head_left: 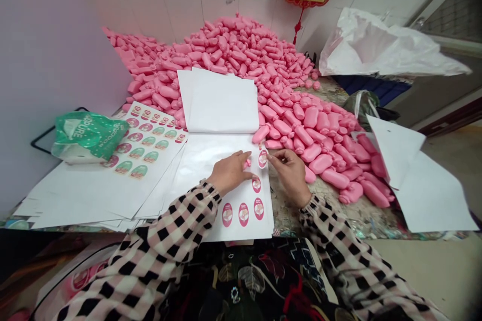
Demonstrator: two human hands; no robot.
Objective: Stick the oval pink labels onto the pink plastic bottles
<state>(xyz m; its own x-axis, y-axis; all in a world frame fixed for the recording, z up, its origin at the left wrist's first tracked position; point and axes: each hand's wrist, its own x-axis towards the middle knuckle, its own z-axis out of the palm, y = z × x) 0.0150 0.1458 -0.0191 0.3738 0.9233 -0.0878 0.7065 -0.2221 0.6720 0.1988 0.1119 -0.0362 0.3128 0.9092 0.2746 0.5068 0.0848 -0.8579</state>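
Note:
My left hand (pixel 230 173) rests on a white label sheet (pixel 211 175), its fingertips beside a small pink scrap (pixel 247 163); I cannot tell whether it holds that scrap. My right hand (pixel 289 178) pinches an oval pink-rimmed sticker (pixel 262 158) at the sheet's edge. Several matching stickers (pixel 243 214) remain on the sheet below my hands. Just beyond my right hand lies a large heap of soft pink capsule-shaped objects (pixel 297 115), which rises toward the wall. The nearest one (pixel 261 134) lies at the sheet's far edge.
A stack of white sheets (pixel 94 190) with green-and-pink oval labels (pixel 146 140) lies to the left, partly under a green plastic bag (pixel 88 135). Loose white paper (pixel 422 185) lies at the right, with a white plastic sack (pixel 376 45) behind it. A tiled wall stands beyond.

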